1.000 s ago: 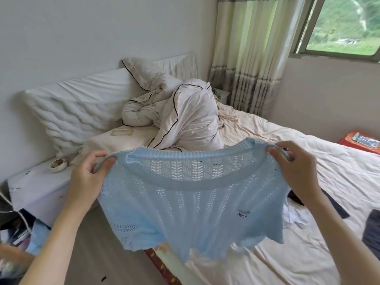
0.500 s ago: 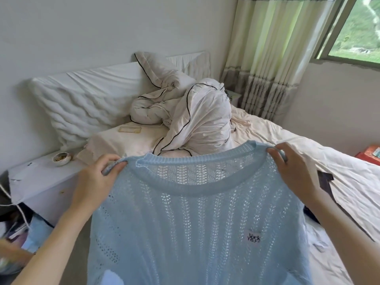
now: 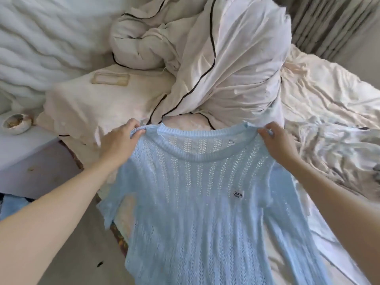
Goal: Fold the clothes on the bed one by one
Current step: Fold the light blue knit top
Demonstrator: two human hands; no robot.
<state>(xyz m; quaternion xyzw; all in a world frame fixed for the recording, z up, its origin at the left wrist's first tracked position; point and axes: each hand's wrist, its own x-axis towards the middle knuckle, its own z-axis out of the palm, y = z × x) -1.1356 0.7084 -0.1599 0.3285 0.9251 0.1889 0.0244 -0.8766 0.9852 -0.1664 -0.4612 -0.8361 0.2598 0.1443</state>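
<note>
A light blue open-knit sweater (image 3: 197,212) hangs spread out in front of me over the near edge of the bed (image 3: 329,103). My left hand (image 3: 121,140) grips its left shoulder beside the ribbed neckline. My right hand (image 3: 277,140) grips the right shoulder. The front faces me, with a small white label low on the right of the chest. Its long sleeves hang down at both sides, and the hem runs out of view at the bottom.
A bunched white duvet with black piping (image 3: 216,58) sits at the head of the bed, in front of a padded white headboard (image 3: 41,38). A white bedside table (image 3: 24,149) at left holds a small bowl (image 3: 16,123). Rumpled white cloth (image 3: 339,145) lies at right.
My view has tilted down and closer to the bed. The sweater, bunched up a second ago, now hangs at full length, and both hands have kept their grip on its shoulders.
</note>
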